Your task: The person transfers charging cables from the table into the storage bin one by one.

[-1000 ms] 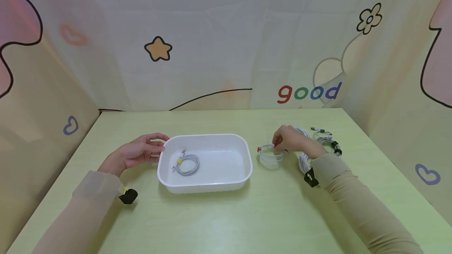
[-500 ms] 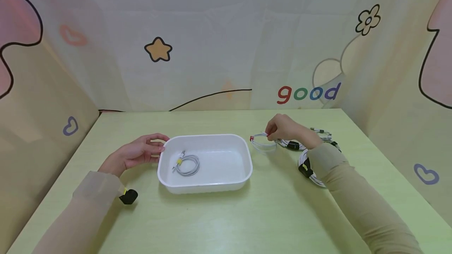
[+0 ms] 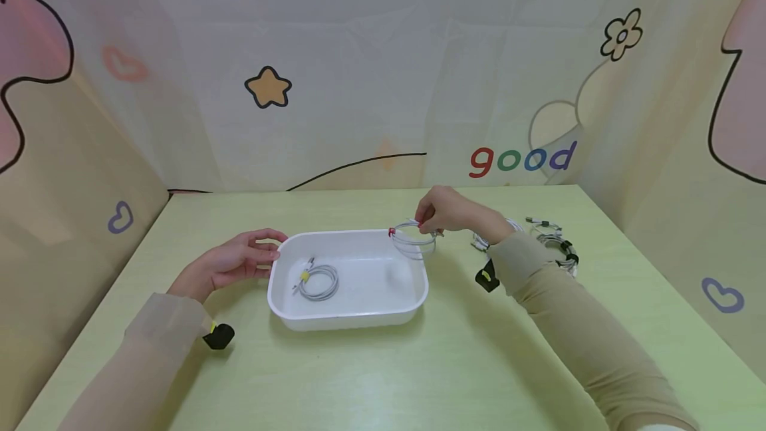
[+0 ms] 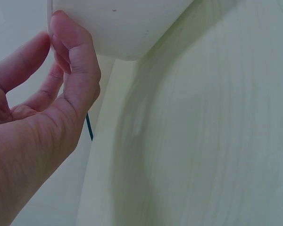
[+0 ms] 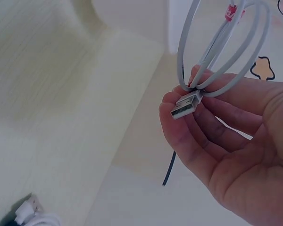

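I see coiled white cable (image 5: 216,51), red ties (image 5: 231,12), USB plug (image 5: 186,106) showing, held above far-right corner of white rectangular tray (image 3: 350,320), tray upright.

We note a white bin (image 4: 113,30) whose outer surface bears small dark specks (image 4: 114,10). At the bin's edge we record the left hand (image 4: 56,115), its fingers bent and a fingertip touching the bin. Below the bin we see a pale table (image 4: 217,122) with faint streaked grain, a long shadow (image 4: 129,132) upon it, and a backdrop (image 4: 52,202) carrying a dark line (image 4: 89,127).
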`<state>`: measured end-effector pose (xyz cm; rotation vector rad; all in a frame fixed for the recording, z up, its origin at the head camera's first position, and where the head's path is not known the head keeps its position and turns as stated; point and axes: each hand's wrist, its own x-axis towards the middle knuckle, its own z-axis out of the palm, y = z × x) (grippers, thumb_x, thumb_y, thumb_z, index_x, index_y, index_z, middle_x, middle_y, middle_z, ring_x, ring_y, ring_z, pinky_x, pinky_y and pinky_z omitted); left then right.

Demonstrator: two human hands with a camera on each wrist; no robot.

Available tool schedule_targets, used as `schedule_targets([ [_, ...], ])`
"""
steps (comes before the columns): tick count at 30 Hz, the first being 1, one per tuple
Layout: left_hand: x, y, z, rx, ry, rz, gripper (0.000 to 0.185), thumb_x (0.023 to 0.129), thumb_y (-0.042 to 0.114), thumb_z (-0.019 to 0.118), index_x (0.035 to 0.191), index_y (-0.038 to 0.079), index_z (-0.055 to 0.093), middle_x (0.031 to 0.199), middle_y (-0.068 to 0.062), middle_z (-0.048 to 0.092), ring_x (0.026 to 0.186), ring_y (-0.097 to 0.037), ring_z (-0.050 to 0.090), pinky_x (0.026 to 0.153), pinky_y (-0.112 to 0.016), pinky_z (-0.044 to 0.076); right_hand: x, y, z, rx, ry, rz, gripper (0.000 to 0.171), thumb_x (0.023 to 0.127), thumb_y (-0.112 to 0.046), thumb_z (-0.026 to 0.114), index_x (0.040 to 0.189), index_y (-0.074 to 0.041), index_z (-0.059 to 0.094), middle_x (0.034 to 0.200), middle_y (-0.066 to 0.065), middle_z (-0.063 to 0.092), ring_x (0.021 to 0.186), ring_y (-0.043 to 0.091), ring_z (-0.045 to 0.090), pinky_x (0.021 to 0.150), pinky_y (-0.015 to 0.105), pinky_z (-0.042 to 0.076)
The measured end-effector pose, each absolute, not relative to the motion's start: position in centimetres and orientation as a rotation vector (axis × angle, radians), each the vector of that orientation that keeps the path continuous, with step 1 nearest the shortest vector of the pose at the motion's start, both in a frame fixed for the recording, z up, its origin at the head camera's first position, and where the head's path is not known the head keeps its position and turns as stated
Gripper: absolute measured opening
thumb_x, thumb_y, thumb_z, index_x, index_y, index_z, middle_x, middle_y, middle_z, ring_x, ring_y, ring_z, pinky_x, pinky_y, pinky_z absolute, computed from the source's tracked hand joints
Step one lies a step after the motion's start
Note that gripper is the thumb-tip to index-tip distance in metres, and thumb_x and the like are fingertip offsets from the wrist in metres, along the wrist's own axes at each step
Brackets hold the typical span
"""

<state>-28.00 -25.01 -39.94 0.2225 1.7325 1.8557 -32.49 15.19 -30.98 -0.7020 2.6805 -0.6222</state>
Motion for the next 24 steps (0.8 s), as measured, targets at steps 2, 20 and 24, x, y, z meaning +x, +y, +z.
schedule_targets([
  [2, -28.0, -25.0, -40.0, 0.218, 1.731, 1.858, 0.032, 0.095, 0.004, 0.056, 0.125, 0.009, 0.046, 0.103, -0.001, 0.063, 0.092, -0.015, 0.062, 0.084, -0.032, 0.057, -32.5, 14.4, -31.0, -0.714, 2.674, -0.618, 0.012, 0.085, -0.004, 0.071, 0.096, 0.001, 0.069, 0.081, 0.009, 0.067, 0.061, 0.014, 0.054, 0.058, 0.022, 0.05],
  [20, -28.1, -25.0, -40.1, 0.22, 1.715, 1.869, 0.031, 0.095, 0.004, 0.056, 0.124, 0.011, 0.047, 0.103, -0.001, 0.063, 0.093, -0.015, 0.062, 0.084, -0.032, 0.057, -32.5, 9.1, -32.2, -0.793, 2.655, -0.623, 0.01, 0.084, -0.002, 0.072, 0.093, 0.0, 0.07, 0.082, 0.009, 0.068, 0.061, 0.012, 0.054, 0.055, 0.018, 0.046],
  [24, -28.1, -25.0, -40.1, 0.221, 1.718, 1.867, 0.031, 0.095, 0.003, 0.056, 0.124, 0.011, 0.047, 0.102, 0.0, 0.063, 0.092, -0.015, 0.062, 0.083, -0.032, 0.057, -32.5, 8.3, -32.6, -0.815, 2.667, -0.593, 0.011, 0.084, -0.003, 0.072, 0.095, -0.001, 0.07, 0.086, 0.01, 0.069, 0.064, 0.012, 0.055, 0.057, 0.018, 0.048],
])
